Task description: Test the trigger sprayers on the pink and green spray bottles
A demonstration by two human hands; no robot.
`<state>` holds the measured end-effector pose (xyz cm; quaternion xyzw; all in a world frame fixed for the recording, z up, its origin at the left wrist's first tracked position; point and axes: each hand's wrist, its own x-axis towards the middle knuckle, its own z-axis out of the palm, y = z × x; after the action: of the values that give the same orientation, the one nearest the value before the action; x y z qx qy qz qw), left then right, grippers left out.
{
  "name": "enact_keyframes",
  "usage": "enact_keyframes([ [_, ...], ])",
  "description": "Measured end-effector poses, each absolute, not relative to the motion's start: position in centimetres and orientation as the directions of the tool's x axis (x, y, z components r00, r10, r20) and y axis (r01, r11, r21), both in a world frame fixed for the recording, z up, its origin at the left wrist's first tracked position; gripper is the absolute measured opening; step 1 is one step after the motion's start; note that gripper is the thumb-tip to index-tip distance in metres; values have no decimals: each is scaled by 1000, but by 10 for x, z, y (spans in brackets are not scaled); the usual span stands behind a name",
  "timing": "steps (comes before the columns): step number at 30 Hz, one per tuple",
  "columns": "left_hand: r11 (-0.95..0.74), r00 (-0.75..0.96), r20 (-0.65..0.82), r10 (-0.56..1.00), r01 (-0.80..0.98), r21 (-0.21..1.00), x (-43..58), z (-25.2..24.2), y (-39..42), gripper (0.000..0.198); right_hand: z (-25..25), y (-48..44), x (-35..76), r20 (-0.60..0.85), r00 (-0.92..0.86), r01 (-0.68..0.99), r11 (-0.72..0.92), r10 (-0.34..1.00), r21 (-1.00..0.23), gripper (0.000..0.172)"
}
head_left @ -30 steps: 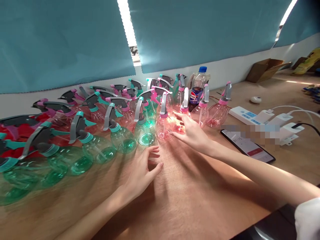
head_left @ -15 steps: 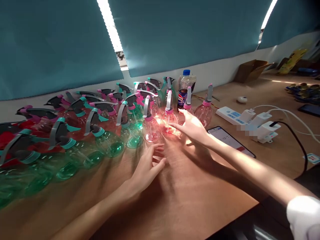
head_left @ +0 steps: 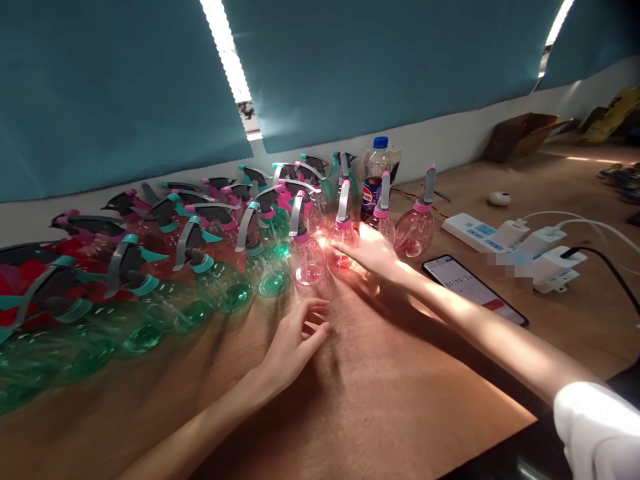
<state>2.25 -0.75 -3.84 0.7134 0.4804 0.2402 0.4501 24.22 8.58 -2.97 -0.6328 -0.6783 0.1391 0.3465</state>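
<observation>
Thumb across the front of a pink spray bottle [head_left: 344, 212], my right hand [head_left: 375, 253] is closed about its lower right side; part of its fingers is hidden. The bottle stands upright on the table. My left hand [head_left: 300, 340] rests low over the table with loosely curled, parted fingers and nothing in them. Just beyond it stands another pink spray bottle [head_left: 307, 260], with a green spray bottle [head_left: 271, 273] to its left. Two more pink bottles, one nearer [head_left: 383, 223] and one farther right [head_left: 415, 230], stand behind and beside my right hand.
Several green and pink spray bottles crowd the left side against the wall. A cola bottle [head_left: 379, 180] with a blue cap stands at the back. To the right lie a phone [head_left: 473, 287] showing a timer, a power strip [head_left: 470, 230] with plugged-in chargers, and an earbud case [head_left: 499, 199].
My right hand has moved left onto the pink spray bottle, its thumb now over the front. My left hand has hardly moved. The view has shifted slightly.
</observation>
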Motion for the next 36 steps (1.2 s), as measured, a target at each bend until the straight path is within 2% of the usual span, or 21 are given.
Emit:
enact_keyframes([
  [5, -135, 410, -69, 910, 450, 882, 24, -39, -7, 23, -23, 69, 248, 189, 27, 762, 102, 982, -640, 58],
  [13, -191, 327, 54, 943, 402, 896, 34, -25, -2, 25, -22, 31, 262, 197, -26, 786, 142, 980, -602, 51],
  [17, -260, 297, 141, 944, 413, 873, 44, -17, 3, 38, -27, 9, 267, 251, -116, 704, 257, 961, -662, 58],
  [21, -410, 361, 270, 893, 401, 819, 54, -14, 5, 60, -26, -14, 259, 306, -239, 564, 389, 921, -729, 48],
  [24, -478, 407, 327, 853, 355, 804, 59, -10, 2, 65, -23, -30, 247, 302, -290, 515, 414, 908, -751, 44],
  [30, -431, 340, 316, 886, 349, 832, 54, 6, -9, 56, -16, -51, 221, 230, -363, 573, 411, 903, -709, 41],
  [36, -460, 337, 351, 874, 334, 823, 32, 4, -13, 28, -13, -51, 183, 107, -345, 776, 348, 932, -526, 53],
])
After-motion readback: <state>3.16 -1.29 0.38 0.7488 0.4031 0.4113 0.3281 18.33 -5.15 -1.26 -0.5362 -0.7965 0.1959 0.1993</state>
